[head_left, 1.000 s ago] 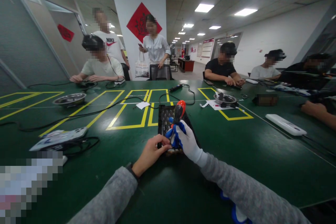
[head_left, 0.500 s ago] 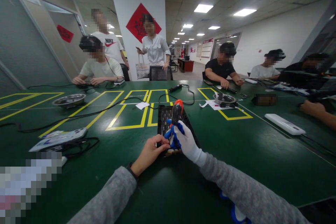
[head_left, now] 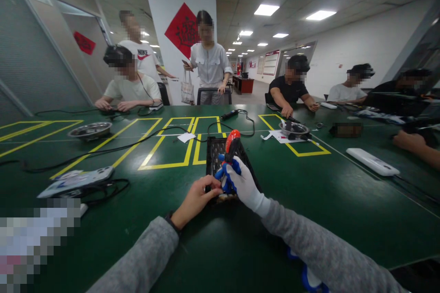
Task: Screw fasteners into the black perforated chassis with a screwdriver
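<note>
Gloved fingers [head_left: 237, 165] of the right hand [head_left: 248, 187] grasp a red-and-black tool [head_left: 233, 142] above the black tray [head_left: 252, 170], at twelve o'clock on the green worktop [head_left: 192, 256]. Bare left hand [head_left: 195, 199]: fingertips at the tray's seven o'clock, grip unclear. One metal bowl [head_left: 90, 132] lies toward ten.

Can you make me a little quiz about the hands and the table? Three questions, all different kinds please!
1. True or false: the right hand wears a white-and-blue glove and holds a tool upright over the black tray.
2. What colour is the top of the tool's handle?
A) green
B) red-orange
C) white
3. Fill in: the tape on the green table is ____.

Key: 1 true; 2 B; 3 yellow.
</note>
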Demonstrator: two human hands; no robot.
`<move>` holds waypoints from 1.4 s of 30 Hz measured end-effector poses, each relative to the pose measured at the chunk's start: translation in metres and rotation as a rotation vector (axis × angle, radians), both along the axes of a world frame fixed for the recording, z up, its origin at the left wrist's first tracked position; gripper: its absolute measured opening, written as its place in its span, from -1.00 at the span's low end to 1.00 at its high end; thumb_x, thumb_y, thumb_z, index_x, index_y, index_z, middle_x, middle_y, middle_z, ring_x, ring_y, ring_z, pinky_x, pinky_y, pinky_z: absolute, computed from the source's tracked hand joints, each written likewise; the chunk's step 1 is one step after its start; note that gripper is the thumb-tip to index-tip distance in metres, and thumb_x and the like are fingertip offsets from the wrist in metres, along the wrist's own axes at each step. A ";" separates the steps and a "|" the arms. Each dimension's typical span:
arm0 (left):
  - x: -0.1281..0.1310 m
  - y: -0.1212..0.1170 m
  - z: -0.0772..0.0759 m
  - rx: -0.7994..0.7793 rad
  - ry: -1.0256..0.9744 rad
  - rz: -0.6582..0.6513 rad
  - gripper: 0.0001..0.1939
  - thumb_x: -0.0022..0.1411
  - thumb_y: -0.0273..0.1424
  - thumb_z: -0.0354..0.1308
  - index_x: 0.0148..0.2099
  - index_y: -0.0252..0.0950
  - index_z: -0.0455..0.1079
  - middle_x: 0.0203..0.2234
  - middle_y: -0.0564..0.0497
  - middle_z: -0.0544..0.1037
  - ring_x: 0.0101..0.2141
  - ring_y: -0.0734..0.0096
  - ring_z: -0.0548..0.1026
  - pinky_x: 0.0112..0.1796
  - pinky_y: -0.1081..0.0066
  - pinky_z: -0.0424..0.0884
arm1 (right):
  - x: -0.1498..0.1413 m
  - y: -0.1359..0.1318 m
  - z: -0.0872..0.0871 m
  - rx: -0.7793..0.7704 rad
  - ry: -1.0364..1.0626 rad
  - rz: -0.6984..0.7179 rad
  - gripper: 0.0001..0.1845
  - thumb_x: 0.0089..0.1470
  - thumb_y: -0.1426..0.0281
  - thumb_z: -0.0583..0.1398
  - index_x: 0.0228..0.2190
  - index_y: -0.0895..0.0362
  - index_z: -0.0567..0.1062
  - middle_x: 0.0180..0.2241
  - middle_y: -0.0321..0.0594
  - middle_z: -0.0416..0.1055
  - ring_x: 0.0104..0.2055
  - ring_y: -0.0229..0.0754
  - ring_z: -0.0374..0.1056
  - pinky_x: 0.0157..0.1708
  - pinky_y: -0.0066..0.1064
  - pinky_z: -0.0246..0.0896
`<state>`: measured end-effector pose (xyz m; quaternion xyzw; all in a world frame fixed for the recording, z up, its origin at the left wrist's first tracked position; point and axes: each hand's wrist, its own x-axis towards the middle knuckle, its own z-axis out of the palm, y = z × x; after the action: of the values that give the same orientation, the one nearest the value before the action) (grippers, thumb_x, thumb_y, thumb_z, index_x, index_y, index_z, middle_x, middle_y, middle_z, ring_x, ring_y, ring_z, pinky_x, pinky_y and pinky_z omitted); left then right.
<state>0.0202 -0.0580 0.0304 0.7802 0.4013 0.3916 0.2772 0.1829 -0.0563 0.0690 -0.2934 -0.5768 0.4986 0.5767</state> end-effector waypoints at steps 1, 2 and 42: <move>0.000 0.000 0.001 0.005 -0.004 -0.004 -0.86 0.16 -0.34 0.14 -0.34 -0.33 0.40 -0.44 0.05 0.46 -0.37 0.41 0.40 -0.28 0.44 0.28 | 0.000 -0.001 0.001 -0.017 0.009 0.032 -0.69 0.06 0.23 0.14 -0.18 0.13 0.36 -0.45 -0.32 0.38 -0.45 -0.32 0.30 -0.41 -0.46 0.28; 0.000 0.000 0.001 0.013 -0.008 -0.014 -0.85 0.18 -0.34 0.13 -0.34 -0.33 0.40 -0.43 0.04 0.47 -0.36 0.41 0.40 -0.27 0.44 0.27 | 0.000 -0.002 0.002 -0.030 0.013 0.053 -0.67 0.06 0.23 0.13 -0.16 0.13 0.35 -0.47 -0.32 0.38 -0.47 -0.33 0.30 -0.44 -0.46 0.28; 0.001 -0.004 0.004 -0.014 -0.017 -0.022 -0.84 0.17 -0.32 0.13 -0.30 -0.32 0.38 -0.42 0.03 0.46 -0.36 0.40 0.40 -0.27 0.42 0.30 | 0.003 -0.004 -0.006 -0.030 0.053 0.059 -0.62 0.10 0.17 0.09 -0.10 0.10 0.33 -0.45 -0.30 0.38 -0.53 -0.36 0.26 -0.56 -0.52 0.26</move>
<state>0.0214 -0.0621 0.0343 0.7792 0.3933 0.3922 0.2904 0.1860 -0.0601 0.0630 -0.2717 -0.5622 0.5314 0.5725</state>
